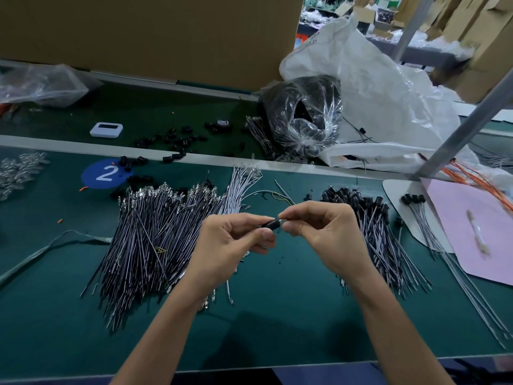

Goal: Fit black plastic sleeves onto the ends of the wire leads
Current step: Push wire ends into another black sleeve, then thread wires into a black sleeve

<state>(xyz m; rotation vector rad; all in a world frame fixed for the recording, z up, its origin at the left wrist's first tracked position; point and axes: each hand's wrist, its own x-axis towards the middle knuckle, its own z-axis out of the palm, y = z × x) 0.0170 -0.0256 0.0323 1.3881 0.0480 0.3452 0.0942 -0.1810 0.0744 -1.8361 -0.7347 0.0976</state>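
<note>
My left hand pinches a small black plastic sleeve between thumb and forefinger above the green table. My right hand pinches the metal tip of a wire lead right at the sleeve's open end; the rest of that lead is hidden by my fingers. A big heap of bare wire leads lies to the left of my hands. A pile of leads with black sleeves on their ends lies to the right. Loose black sleeves are scattered farther back.
A clear bag of black parts and a large white plastic bag stand at the back right. A pink sheet with sleeved leads lies far right. A white device, a blue "2" sticker and a cardboard wall are behind.
</note>
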